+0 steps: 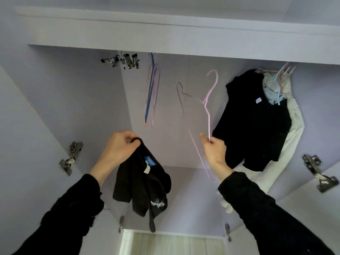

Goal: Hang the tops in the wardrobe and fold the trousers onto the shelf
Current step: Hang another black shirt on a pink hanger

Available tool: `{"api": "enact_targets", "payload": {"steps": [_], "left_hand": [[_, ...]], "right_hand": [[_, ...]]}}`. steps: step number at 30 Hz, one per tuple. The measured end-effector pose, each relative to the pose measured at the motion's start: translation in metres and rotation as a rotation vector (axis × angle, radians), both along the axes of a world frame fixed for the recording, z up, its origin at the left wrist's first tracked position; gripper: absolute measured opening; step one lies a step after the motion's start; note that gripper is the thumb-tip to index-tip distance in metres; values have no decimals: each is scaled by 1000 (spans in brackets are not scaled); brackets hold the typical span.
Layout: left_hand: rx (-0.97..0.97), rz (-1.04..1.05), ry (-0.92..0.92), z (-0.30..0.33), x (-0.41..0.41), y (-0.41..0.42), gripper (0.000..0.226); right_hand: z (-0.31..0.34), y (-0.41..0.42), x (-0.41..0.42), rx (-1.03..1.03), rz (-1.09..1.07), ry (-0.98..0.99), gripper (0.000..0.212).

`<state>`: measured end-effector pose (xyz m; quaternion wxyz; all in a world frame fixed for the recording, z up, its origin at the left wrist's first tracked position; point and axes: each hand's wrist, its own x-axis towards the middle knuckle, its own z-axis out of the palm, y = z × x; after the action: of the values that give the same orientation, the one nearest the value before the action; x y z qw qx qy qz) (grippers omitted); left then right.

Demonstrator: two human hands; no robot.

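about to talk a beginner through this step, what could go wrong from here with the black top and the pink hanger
The left hand grips the black top bunched by one edge, so the neck opening may be hard to find for the hanger. The right hand pinches the pink hanger by one thin arm only; it may twist or slip. Its hook could also snag the hung black shirt close beside it.

Open room lies in the wardrobe's middle, between the bunch of thin empty pink and blue wire hangers [151, 92] hanging at left and the black T-shirt [252, 122] with pale garments [292, 129] crowding the right; a cluster of metal clip hangers [125, 61] fills the upper left corner.
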<state>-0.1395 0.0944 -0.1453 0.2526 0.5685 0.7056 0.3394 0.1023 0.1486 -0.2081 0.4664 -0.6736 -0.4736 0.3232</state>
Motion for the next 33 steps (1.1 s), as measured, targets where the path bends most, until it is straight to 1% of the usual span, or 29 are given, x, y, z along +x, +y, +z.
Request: {"api": "enact_targets", "payload": {"steps": [3, 4, 6, 7, 9, 11, 14, 17, 19, 21, 22, 24, 26, 27, 29, 33], "left_hand": [[3, -6, -27, -6, 9, -2, 12], [4, -10, -28, -8, 13, -2, 13], [-8, -23, -32, -11, 18, -2, 15], [-24, -27, -43, -13, 20, -2, 16], [-66, -23, -99, -18, 24, -3, 17], [-130, -6, -186, -24, 26, -4, 19], [-239, 13, -306, -31, 30, -5, 21], [-319, -10, -315, -33, 38, -6, 15], [-331, -47, -284, -33, 45, -7, 15], [-323, -63, -264, -32, 53, -7, 15], [-316, -57, -269, -32, 57, -6, 15], [-312, -31, -283, -32, 64, -4, 14], [-311, -12, -298, -29, 70, -2, 13], [-309, -12, -302, -27, 72, -1, 13], [-316, -27, -295, -25, 77, 0, 13], [-321, -39, -270, -21, 84, 0, 13]], "right_hand": [[-12, -35, 17, 120, 5, 95, 46], [-9, -41, 22, 155, 24, 136, 39], [2, -46, 29, 189, 69, 251, 17], [4, -46, 33, 182, 70, 301, 14], [-2, -47, 42, 118, 15, 360, 24], [-11, -50, 49, 38, -77, 377, 33], [-14, -60, 60, -16, -116, 374, 35], [-8, -68, 68, -64, -74, 416, 39], [-7, -68, 70, -191, -18, 385, 41], [-9, -69, 72, -265, 26, 414, 41], [-9, -70, 73, -252, 32, 480, 39], [-8, -73, 77, -175, 36, 733, 35], [-3, -73, 80, -99, 68, 994, 42], [0, -72, 80, -82, 88, 1061, 49], [3, -72, 81, -82, 109, 1135, 55], [3, -74, 81, -87, 96, 1226, 54]]}}
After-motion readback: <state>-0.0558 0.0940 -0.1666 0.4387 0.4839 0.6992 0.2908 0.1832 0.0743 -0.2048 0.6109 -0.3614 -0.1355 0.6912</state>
